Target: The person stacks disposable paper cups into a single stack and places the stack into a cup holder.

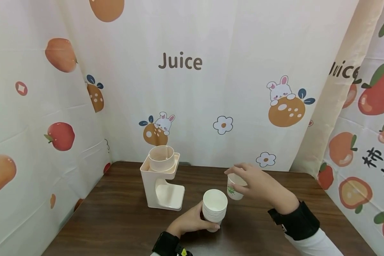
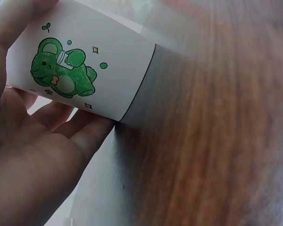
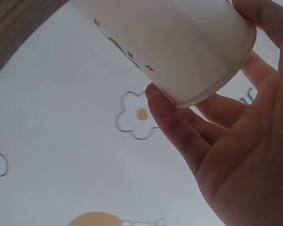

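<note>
A nested stack of white paper cups (image 1: 214,204) stands toward the front of the table, and my left hand (image 1: 190,220) grips it low down, thumb and fingers round its side. Seen close in the left wrist view, the cup's wall (image 2: 118,61) carries a green cartoon bear. Just right of the stack and farther back, my right hand (image 1: 257,183) holds a single paper cup (image 1: 232,193) by its rim. In the right wrist view the fingers (image 3: 177,127) curl round the rim end of this cup (image 3: 179,47). Whether the single cup touches the table I cannot tell.
Left of the cups stands a cream-coloured stand (image 1: 150,188) with a round open holder (image 1: 161,165) on top and a flat base tray (image 1: 176,197). The dark wooden table (image 1: 115,213) meets fruit-printed white curtains (image 1: 192,96) at the back and sides.
</note>
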Motion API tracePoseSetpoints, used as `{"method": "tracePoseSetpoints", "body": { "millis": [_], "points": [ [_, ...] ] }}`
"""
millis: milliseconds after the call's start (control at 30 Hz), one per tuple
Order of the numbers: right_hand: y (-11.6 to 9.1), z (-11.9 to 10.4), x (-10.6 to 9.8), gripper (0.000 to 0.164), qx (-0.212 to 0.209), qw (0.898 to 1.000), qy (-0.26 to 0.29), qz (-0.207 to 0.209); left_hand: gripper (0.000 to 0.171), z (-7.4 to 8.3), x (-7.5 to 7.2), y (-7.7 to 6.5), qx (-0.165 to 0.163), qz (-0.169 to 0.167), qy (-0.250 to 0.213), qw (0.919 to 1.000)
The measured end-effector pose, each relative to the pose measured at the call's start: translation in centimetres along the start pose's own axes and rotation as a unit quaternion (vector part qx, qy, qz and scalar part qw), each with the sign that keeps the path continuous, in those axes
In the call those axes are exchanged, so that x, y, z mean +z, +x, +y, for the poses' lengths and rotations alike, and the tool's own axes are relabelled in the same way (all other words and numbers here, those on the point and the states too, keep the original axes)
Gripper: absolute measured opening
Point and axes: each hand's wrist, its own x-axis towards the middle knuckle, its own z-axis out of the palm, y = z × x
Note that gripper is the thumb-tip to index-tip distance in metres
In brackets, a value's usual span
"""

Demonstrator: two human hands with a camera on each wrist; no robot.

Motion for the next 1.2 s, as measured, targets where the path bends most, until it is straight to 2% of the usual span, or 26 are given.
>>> {"method": "tracePoseSetpoints", "body": {
  "millis": [233,400,533,833,1200],
  "points": [
    [-0.1,-1.8,-1.2,0.033,-0.024,0.999,-0.002,0.044,0.081,0.0,-0.1,0.0,0.013,-0.010,0.000,0.9999],
    [0.2,-2.9,-1.2,0.036,-0.076,0.994,0.007,0.080,0.079,0.0,-0.2,0.1,0.022,-0.019,-0.004,0.9996],
    [0.3,-3.6,-0.8,0.036,-0.110,0.990,0.020,0.089,0.077,0.0,-0.2,0.1,0.023,-0.022,-0.004,0.9995],
    [0.4,-4.7,0.3,0.038,-0.114,0.991,0.039,0.057,0.070,0.1,-0.2,0.1,0.019,-0.023,0.000,0.9996],
    [0.1,-4.9,1.9,0.040,-0.090,0.994,0.054,0.009,0.069,0.1,-0.1,0.0,0.008,-0.019,0.002,0.9998]
  ]
}}
